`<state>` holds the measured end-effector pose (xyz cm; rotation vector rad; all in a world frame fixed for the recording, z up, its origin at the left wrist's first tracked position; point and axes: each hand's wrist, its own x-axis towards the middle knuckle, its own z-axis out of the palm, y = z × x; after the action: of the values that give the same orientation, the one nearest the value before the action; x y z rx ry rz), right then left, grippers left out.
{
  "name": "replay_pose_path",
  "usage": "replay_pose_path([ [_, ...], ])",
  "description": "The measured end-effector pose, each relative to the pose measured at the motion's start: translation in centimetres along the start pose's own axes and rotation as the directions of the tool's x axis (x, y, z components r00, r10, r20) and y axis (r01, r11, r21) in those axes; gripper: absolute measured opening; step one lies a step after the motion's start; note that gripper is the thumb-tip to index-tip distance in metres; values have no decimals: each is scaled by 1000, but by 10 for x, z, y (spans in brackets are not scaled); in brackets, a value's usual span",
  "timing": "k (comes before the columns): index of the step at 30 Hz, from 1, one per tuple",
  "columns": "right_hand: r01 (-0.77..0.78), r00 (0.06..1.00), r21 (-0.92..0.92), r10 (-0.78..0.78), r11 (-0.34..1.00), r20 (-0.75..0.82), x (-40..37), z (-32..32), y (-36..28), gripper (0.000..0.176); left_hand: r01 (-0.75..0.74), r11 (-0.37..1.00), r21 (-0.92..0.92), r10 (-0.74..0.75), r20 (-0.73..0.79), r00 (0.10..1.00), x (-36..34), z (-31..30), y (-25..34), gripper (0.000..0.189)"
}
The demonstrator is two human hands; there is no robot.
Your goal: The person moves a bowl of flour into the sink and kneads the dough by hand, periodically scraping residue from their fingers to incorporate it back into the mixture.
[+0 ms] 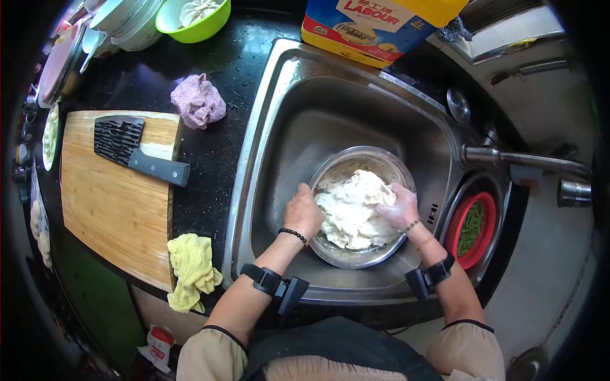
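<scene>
Left grip knuckles-up on bowl rim

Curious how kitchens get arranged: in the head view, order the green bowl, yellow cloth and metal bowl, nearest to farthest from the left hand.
From the left hand:
1. Metal bowl: right at it, in the sink.
2. Yellow cloth: left, beside the chopping board.
3. Green bowl: far back, left.

The left hand covers the metal bowl's rim at nine o'clock, its fingertips out of sight. White dough hides the bowl's floor and, at three o'clock, the right hand's fingertips. The top edge crops the yellow container at one o'clock, its smallest print unreadable, and the green bowl at eleven.
</scene>
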<state>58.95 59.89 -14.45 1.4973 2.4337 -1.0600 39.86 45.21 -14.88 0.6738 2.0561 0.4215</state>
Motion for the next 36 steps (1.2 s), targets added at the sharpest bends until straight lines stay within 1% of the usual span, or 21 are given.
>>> replay_pose_path([
  [1, -4, 1000, 0, 4, 1000, -1, -4, -7, -4, 33, 3, 1000, 2, -3, -1, 1000, 0, 1, -1, 24],
  [3, -20, 992, 17, 22, 1000, -125, -14, -25, -20, 31, 3, 1000, 4, -3, -1, 1000, 0, 0, 0, 24],
  [4, -1, 990, -46, -6, 999, -140, -17, -30, -22, 31, 16, 1000, 3, -16, -7, 1000, -1, -1, 3, 24],
  [7, -26, 988, -34, 20, 999, -156, -28, -21, -47, 34, 24, 1000, 2, -24, -11, 1000, -1, -1, 2, 24],
  [8, 46, 987, -12, -48, 999, -154, -31, -11, -51, 34, 19, 1000, 1, -19, -12, 1000, -1, -1, 2, 24],
  [9, 66, 987, -47, -72, 997, -141, -33, 2, -50, 34, 15, 1000, -4, -15, -11, 1000, 0, -1, 3, 24],
  [11, 29, 996, -269, -50, 963, -72, -39, 20, -58, 37, 30, 999, -17, -31, -30, 999, -2, -1, 3, 25],
  [12, 24, 996, -273, -45, 962, -71, -40, 27, -60, 37, 30, 999, -19, -30, -23, 999, -2, -1, 3, 25],
  [14, 4, 1000, -344, 7, 939, 29, -38, 37, -63, 39, 35, 999, -23, -36, -24, 999, -1, -1, 4, 26],
  [15, -1, 1000, -348, 11, 937, 28, -36, 42, -62, 39, 33, 999, -25, -33, -18, 999, -1, -1, 4, 26],
  [17, 52, 993, -432, -3, 900, 115, -31, 52, -63, 39, 34, 999, -20, -34, -18, 999, -1, -2, 4, 26],
  [19, 67, 992, -449, -13, 891, 122, -32, 61, -66, 36, 44, 999, -20, -44, -10, 999, -3, -7, 8, 26],
  [21, 102, 981, -510, -2, 854, 192, -31, 71, -67, 36, 64, 998, -20, -64, -5, 998, -3, -7, 8, 26],
  [22, 156, 981, -491, -77, 857, 177, -31, 76, -64, 34, 61, 998, -24, -61, -12, 998, -3, -6, 8, 26],
  [23, 156, 980, -487, -74, 860, 183, -30, 80, -60, 34, 58, 998, -27, -59, -17, 998, -2, -4, 6, 26],
  [25, 319, 946, -477, -243, 819, 215, -27, 87, -53, 31, 54, 998, -24, -55, -20, 998, -1, 0, 3, 26],
  [26, 315, 947, -469, -236, 825, 220, -26, 91, -50, 31, 44, 999, -25, -44, -27, 999, 0, 1, 2, 26],
  [28, 431, 902, -432, -364, 792, 233, -21, 98, -45, 30, 58, 998, -6, -58, -15, 998, 0, 1, 3, 26],
  [31, 480, 875, -426, -388, 767, 288, -16, 105, -44, 29, 65, 998, 14, -65, -5, 998, 1, 1, 5, 28],
  [32, 488, 869, -429, -376, 760, 322, -15, 107, -45, 22, 63, 998, 13, -63, -10, 998, 0, 2, 5, 29],
  [36, 528, 839, -387, -392, 756, 378, -11, 126, -35, 14, 65, 998, -11, -65, -15, 998, -2, 0, 4, 33],
])
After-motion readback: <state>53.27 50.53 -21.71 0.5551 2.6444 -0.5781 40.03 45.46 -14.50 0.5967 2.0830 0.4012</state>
